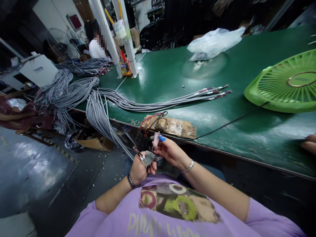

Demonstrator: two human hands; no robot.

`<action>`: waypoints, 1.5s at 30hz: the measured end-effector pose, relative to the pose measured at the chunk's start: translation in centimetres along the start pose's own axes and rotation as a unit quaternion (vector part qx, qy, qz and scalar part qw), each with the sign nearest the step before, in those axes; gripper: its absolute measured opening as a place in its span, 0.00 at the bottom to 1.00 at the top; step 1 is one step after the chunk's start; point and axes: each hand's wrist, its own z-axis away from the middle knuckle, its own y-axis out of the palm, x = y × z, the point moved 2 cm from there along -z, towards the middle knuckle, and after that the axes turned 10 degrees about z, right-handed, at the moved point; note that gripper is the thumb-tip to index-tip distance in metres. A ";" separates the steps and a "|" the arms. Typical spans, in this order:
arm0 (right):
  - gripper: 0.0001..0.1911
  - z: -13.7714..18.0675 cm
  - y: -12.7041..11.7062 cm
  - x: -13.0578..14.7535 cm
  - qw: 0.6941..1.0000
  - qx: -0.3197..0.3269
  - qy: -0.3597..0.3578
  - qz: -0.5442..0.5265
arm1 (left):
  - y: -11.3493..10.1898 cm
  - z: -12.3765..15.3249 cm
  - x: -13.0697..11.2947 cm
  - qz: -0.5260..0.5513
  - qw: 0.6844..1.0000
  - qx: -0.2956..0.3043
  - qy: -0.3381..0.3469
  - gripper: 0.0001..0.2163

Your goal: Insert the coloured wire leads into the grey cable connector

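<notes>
My left hand (138, 169) is closed around the end of a bundle of grey cables (118, 141), close to my body below the table edge. Thin coloured wires (136, 150) stick out of the cable ends above it. A grey wrapping (148, 159) shows at this hand's thumb; whether it is worn on the thumb or held, I cannot make out. My right hand (172, 153) is just to the right, with its fingertips pinched at the fine wire ends. A blue cover and a pale pinkish cover are on its fingers.
Many grey cables (74, 90) lie heaped at the table's left. Others stretch across the green table (168, 79). A worn wooden block (179, 127) with wires sits at the edge. A green fan (283, 82), plastic bag (214, 42) and white posts (129, 49) stand beyond. Another person's hand (309, 143) is at right.
</notes>
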 end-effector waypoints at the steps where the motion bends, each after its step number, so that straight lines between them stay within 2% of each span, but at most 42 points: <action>1: 0.13 0.0 0.0 0.0 1.000 -0.006 -0.007 0.007 | 0.0 0.0 0.0 0.006 1.000 0.001 -0.001 0.18; 5: 0.14 -0.1 -0.4 -0.5 0.999 -0.019 -0.017 0.020 | -0.1 -0.3 0.1 0.040 0.999 0.027 -0.013 0.17; 9: 0.16 -0.4 -1.1 -0.9 0.985 -0.085 -0.117 0.095 | -0.1 -1.0 0.3 0.076 0.994 0.065 -0.039 0.16; 11: 0.17 -0.6 -1.2 -1.1 0.979 -0.094 -0.142 0.109 | 0.0 -1.3 0.4 0.090 0.992 0.072 -0.048 0.16; 16: 0.19 -1.2 -0.6 -1.7 0.999 0.010 -0.035 -0.029 | 0.0 -1.7 0.8 0.107 0.991 0.062 -0.048 0.13; 19: 0.16 -1.4 -0.4 -1.5 0.997 0.019 -0.017 -0.077 | -0.1 -1.7 1.0 0.111 0.991 0.054 -0.048 0.13; 24: 0.13 -1.5 -0.3 -1.3 0.994 0.017 -0.032 -0.099 | -0.2 -1.7 1.2 0.102 0.992 0.039 -0.056 0.13; 34: 0.18 -1.1 -0.7 -1.6 0.993 0.055 0.011 -0.108 | -0.2 -1.0 1.2 0.078 0.995 0.048 -0.049 0.16; 37: 0.21 -0.1 -1.3 -1.7 0.994 0.081 0.016 -0.073 | -0.5 -0.5 1.2 0.053 0.998 0.026 -0.037 0.17; 41: 0.25 2.3 -1.5 -1.6 0.990 0.127 -0.006 0.058 | -1.0 -0.1 1.4 -0.027 1.000 -0.002 -0.010 0.18; 45: 0.18 4.0 -0.7 -1.1 0.976 0.087 -0.055 0.190 | -1.1 0.1 1.5 -0.123 0.992 0.011 -0.004 0.18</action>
